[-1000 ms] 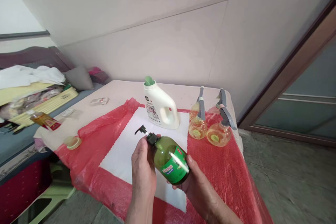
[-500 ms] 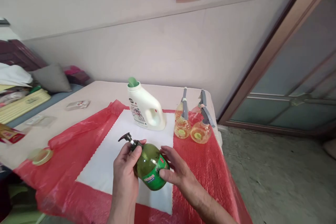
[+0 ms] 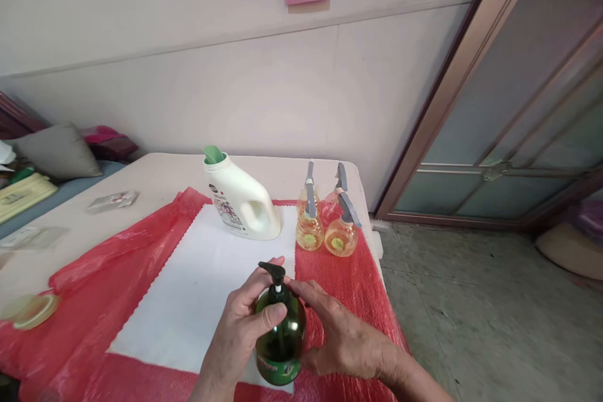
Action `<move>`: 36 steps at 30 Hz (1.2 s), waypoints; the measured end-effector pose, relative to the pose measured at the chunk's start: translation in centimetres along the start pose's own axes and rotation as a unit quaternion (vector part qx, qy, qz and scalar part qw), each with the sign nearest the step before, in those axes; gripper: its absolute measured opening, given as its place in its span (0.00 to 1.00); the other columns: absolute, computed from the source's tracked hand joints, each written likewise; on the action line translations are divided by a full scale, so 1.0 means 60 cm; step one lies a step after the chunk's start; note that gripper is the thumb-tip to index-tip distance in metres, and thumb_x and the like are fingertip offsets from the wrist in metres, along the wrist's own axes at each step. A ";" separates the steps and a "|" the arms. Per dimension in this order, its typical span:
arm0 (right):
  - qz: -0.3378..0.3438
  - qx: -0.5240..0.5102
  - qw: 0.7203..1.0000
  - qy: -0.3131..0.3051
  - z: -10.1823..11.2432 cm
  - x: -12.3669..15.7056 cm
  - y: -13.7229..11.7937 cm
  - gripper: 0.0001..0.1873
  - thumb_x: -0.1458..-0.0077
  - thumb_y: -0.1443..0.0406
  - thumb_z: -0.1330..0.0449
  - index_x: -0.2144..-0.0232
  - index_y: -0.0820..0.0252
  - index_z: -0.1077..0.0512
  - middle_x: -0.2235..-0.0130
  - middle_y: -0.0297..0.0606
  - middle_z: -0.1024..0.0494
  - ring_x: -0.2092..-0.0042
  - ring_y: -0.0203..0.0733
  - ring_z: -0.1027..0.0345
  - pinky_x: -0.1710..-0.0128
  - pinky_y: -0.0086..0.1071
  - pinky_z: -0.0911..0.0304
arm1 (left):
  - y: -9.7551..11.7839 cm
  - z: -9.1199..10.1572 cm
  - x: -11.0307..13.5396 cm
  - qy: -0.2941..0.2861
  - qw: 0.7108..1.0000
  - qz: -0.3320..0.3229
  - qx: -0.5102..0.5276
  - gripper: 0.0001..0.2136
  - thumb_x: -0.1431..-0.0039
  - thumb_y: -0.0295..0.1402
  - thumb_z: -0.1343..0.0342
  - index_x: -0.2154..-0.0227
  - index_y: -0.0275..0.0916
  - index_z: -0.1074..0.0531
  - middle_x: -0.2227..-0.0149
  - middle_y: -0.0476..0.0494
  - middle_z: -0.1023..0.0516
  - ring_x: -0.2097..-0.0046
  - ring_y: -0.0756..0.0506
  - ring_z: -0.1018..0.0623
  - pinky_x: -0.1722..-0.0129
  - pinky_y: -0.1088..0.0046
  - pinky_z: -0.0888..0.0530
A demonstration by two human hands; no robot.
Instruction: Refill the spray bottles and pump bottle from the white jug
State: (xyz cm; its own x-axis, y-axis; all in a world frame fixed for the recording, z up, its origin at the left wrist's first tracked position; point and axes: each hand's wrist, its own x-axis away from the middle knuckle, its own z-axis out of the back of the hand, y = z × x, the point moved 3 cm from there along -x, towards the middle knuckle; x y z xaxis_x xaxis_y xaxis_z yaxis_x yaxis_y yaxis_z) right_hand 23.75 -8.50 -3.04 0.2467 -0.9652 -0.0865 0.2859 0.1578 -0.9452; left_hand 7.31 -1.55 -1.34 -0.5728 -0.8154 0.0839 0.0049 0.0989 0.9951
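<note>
A dark green pump bottle (image 3: pixel 280 339) with a black pump head stands nearly upright near the front edge of the white sheet (image 3: pixel 202 282). My left hand (image 3: pixel 242 326) wraps around its left side, thumb across the shoulder. My right hand (image 3: pixel 336 339) grips its right side, fingers reaching the neck under the pump. Both hands are closed on the bottle.
A white detergent jug (image 3: pixel 240 201) with a green cap and several yellow spray bottles (image 3: pixel 325 229) stand at the back of the red bubble wrap (image 3: pixel 348 276). A tape roll (image 3: pixel 31 311) lies front left. The table's right edge drops to the floor.
The green bottle has gone from tilted, pump pointing left, to nearly upright and closer to me. My right hand has shifted from under its base to its side. The view has panned right.
</note>
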 end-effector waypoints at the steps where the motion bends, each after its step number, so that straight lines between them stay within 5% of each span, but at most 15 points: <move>1: 0.000 -0.002 1.000 -0.006 0.006 0.003 0.000 0.54 0.64 0.70 0.31 0.36 0.45 0.47 0.44 0.41 0.32 0.44 0.51 0.38 0.44 0.51 0.41 | 0.000 -0.004 0.000 -0.018 1.000 0.000 0.003 0.18 0.46 0.40 0.37 0.52 0.45 0.22 0.38 0.42 0.34 0.40 0.33 0.33 0.41 0.61 0.36; 6: -0.015 -0.048 0.998 -0.040 0.006 0.009 -0.008 0.52 0.64 0.64 0.30 0.37 0.48 0.45 0.43 0.40 0.34 0.42 0.50 0.39 0.44 0.44 0.39 | 0.004 -0.024 -0.002 -0.082 0.997 -0.011 -0.012 0.15 0.46 0.39 0.36 0.55 0.44 0.21 0.45 0.41 0.27 0.43 0.35 0.30 0.45 0.65 0.33; 10: -0.038 -0.069 0.996 -0.039 -0.002 0.006 -0.015 0.48 0.65 0.66 0.29 0.41 0.50 0.41 0.47 0.36 0.30 0.49 0.44 0.34 0.49 0.38 0.36 | 0.002 -0.033 -0.009 -0.068 0.997 0.015 -0.022 0.17 0.46 0.40 0.37 0.53 0.42 0.22 0.52 0.42 0.23 0.50 0.39 0.25 0.50 0.67 0.29; 13: -0.099 0.013 0.993 0.056 0.004 0.002 -0.002 0.40 0.67 0.67 0.30 0.48 0.54 0.35 0.55 0.35 0.28 0.57 0.43 0.32 0.58 0.36 0.33 | -0.004 -0.027 -0.014 0.026 0.997 0.070 -0.001 0.22 0.47 0.43 0.37 0.50 0.42 0.25 0.49 0.40 0.23 0.46 0.38 0.26 0.45 0.64 0.32; 16: -0.151 0.160 0.956 0.194 0.020 -0.001 0.023 0.32 0.63 0.65 0.33 0.52 0.55 0.35 0.57 0.39 0.28 0.56 0.48 0.32 0.58 0.42 0.34 | -0.007 -0.013 -0.015 0.119 0.988 0.099 -0.008 0.23 0.48 0.47 0.38 0.53 0.38 0.23 0.47 0.37 0.23 0.42 0.37 0.29 0.41 0.62 0.35; 21: -0.165 0.279 0.898 0.297 0.046 -0.004 0.065 0.36 0.55 0.61 0.37 0.44 0.56 0.42 0.48 0.46 0.32 0.47 0.57 0.36 0.52 0.50 0.35 | -0.005 -0.003 -0.014 0.147 0.985 0.092 -0.009 0.23 0.49 0.50 0.38 0.56 0.37 0.23 0.50 0.36 0.22 0.44 0.37 0.27 0.42 0.62 0.34; 31: -0.249 0.319 0.875 0.265 0.074 0.006 0.069 0.38 0.51 0.54 0.39 0.40 0.55 0.46 0.40 0.45 0.37 0.45 0.58 0.34 0.52 0.49 0.33 | -0.006 -0.008 -0.012 0.112 0.987 0.110 -0.035 0.20 0.46 0.49 0.39 0.56 0.40 0.23 0.48 0.38 0.23 0.41 0.38 0.30 0.41 0.64 0.35; 36: -0.238 0.297 0.887 0.260 0.075 0.005 0.076 0.37 0.49 0.56 0.41 0.39 0.55 0.46 0.41 0.45 0.35 0.47 0.56 0.32 0.54 0.47 0.33 | -0.007 -0.011 -0.013 0.111 0.988 0.106 -0.031 0.20 0.47 0.48 0.38 0.58 0.39 0.23 0.50 0.37 0.22 0.42 0.37 0.28 0.42 0.64 0.34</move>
State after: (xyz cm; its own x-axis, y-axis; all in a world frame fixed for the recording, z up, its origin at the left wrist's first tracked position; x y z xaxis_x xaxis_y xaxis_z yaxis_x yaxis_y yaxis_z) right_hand 29.31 -7.15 -5.95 -0.4491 -0.8935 -0.0025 0.7193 -0.3599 -0.5942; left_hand 8.28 -1.31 -1.82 -0.3596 -0.8857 0.2935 0.1603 0.2512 0.9546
